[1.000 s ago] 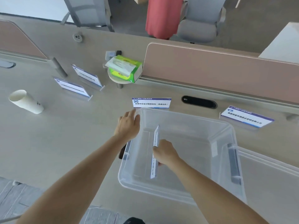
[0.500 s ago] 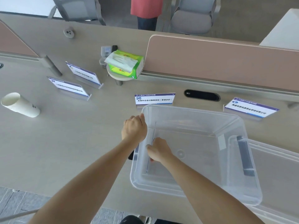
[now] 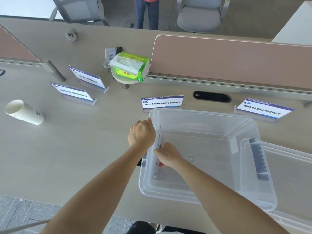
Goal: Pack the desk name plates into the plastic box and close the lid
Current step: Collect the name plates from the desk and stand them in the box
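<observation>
- The worktop [image 3: 70,149] is pale grey-beige wood grain and fills most of the frame. Grey floor tiles [image 3: 18,215] show at the lower left.
- Two dusty-pink partition panels stand along its far side: a long panel [image 3: 228,61] at the upper right and the corner of a second panel [image 3: 15,48] at the upper left.
- Beyond them, along the top edge, are two grey office chairs, a left chair [image 3: 79,9] and a right chair [image 3: 199,16]. A standing person [image 3: 146,12] in blue trousers is between them.
- One clear plastic box [image 3: 202,114] sits open at the lower centre-right. One clear lid [image 3: 293,168] lies at the right edge, and the box's right end overlaps it.
- There are five name plates, four of them on the worktop. The far-left name plate [image 3: 72,92] and the second name plate [image 3: 87,77] are at the left. The centre name plate [image 3: 162,102] is just behind the box, and the right name plate [image 3: 263,108] is at the right.
- The fifth name plate [image 3: 159,137] stands on edge inside the box, along its left wall.
- The right hand [image 3: 168,157] is inside the box, its fingers pinching the fifth name plate.
- The left hand [image 3: 141,134] is outside the box, its fingers clenched on the left rim.
- One stack of paper cups [image 3: 23,112] lies on its side at the far left.
- One green tissue pack [image 3: 131,66] sits on a small round stand [image 3: 125,81].
- One black oval cable slot [image 3: 211,97] is set in the worktop.
</observation>
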Demonstrator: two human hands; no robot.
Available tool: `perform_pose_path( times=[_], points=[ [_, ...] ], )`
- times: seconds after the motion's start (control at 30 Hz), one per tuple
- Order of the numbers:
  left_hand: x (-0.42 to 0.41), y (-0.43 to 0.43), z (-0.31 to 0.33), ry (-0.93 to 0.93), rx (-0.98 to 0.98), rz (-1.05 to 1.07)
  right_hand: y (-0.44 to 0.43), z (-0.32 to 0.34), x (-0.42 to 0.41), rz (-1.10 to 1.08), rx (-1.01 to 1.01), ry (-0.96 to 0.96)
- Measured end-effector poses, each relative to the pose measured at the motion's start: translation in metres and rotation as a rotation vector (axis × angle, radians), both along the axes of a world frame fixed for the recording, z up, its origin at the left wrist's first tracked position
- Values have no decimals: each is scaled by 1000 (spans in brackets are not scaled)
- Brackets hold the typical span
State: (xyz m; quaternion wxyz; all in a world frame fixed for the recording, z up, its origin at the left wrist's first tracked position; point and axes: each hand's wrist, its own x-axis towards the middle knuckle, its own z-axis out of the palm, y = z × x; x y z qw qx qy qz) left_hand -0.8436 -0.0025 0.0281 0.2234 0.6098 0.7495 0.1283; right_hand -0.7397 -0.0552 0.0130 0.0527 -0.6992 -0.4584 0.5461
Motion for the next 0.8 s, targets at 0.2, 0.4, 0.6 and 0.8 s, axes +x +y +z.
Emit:
perform_pose_path(
  times=[0.2, 0.4, 0.6, 0.8],
  points=[
    [1, -1, 1, 65, -8, -7, -1, -4, 4, 52, 34, 10],
    [2, 0, 6, 125, -31, -55, -4, -8, 2, -15, 32, 35],
    [-2, 5, 23, 175, -62, -103, -5, 9, 21, 108, 17, -54],
    [4, 12, 50, -95, 75, -124, 2, 63, 68, -1, 177, -118]
  ],
)
